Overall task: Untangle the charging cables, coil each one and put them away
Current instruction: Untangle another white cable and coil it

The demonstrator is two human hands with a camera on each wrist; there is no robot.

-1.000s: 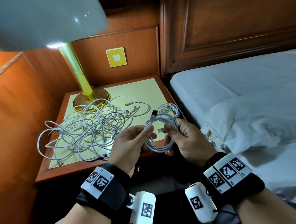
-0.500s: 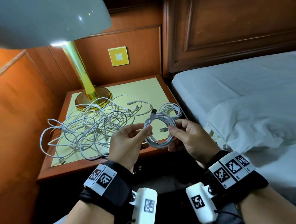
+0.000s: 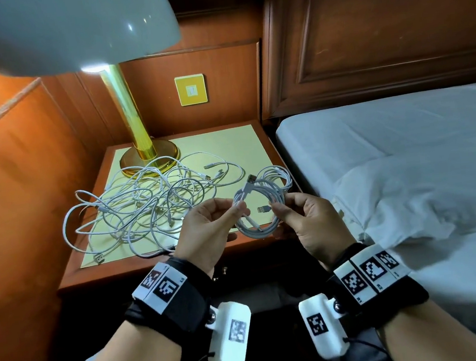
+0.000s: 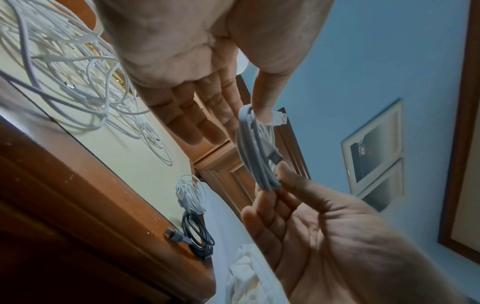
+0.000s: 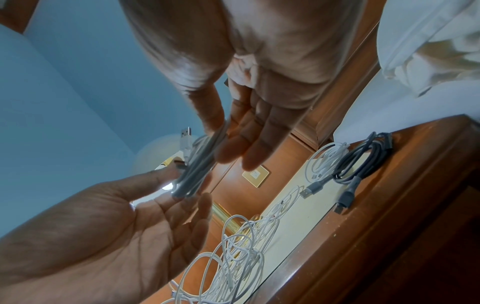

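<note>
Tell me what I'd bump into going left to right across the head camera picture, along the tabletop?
Tangled white cables → left hand → coiled white cable pinched by both hands → right hand → white pillow on the bed.
</note>
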